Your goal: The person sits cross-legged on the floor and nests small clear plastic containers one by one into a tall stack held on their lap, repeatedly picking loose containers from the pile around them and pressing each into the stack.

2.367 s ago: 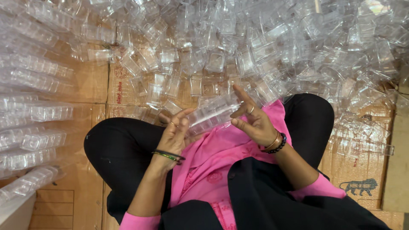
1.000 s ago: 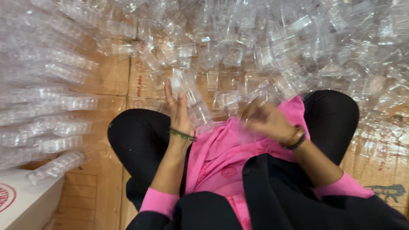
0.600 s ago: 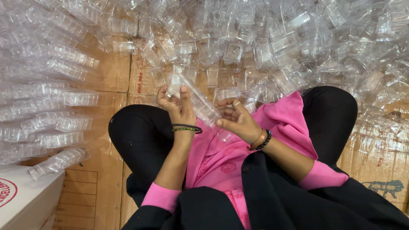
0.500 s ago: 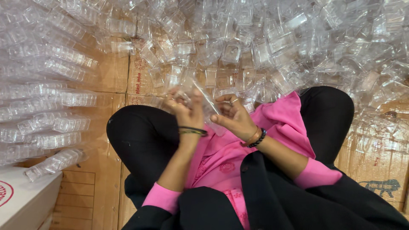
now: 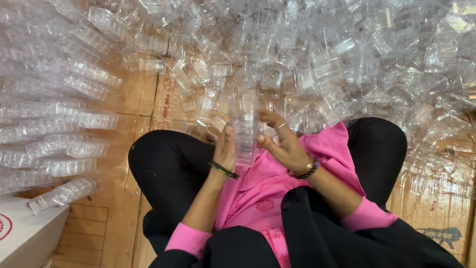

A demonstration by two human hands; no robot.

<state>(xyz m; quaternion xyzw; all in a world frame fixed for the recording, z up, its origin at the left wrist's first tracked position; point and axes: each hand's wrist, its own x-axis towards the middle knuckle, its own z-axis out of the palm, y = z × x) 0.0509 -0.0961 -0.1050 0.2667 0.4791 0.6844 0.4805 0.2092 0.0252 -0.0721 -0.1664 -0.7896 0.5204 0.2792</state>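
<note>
- 2 hands are closing on 1 upright stack of clear plastic cups (image 5: 245, 130), held just above the lap.
- The left hand (image 5: 224, 148) is pressing its palm and fingers flat against the stack's left side; the right hand (image 5: 283, 144) is wrapping around the right side, thumb toward the stack, fingers curled behind it. Both are clamped on the stack, neither open.
- The stack is standing nearly vertical between the palms, its top reaching up in front of the loose heap.
- Progress, as a judgement: several long nested rows (image 5: 59, 124) are lying side by side at the left, looking finished. The loose heap of clear cups (image 5: 347, 54) is filling the whole upper and right part of the view, so far more seems left than done.
- The person is sitting cross-legged on flattened cardboard sheets (image 5: 148, 99), black trousers and pink cloth under the wrists.
- Edges and room: the heap is crowding right up to the knees on the far side. Open cardboard is showing between the left knee and the finished rows. A white box corner (image 5: 20, 238) is sitting at the lower left, near the last row. At the right, bare cardboard is showing beyond the knee.
</note>
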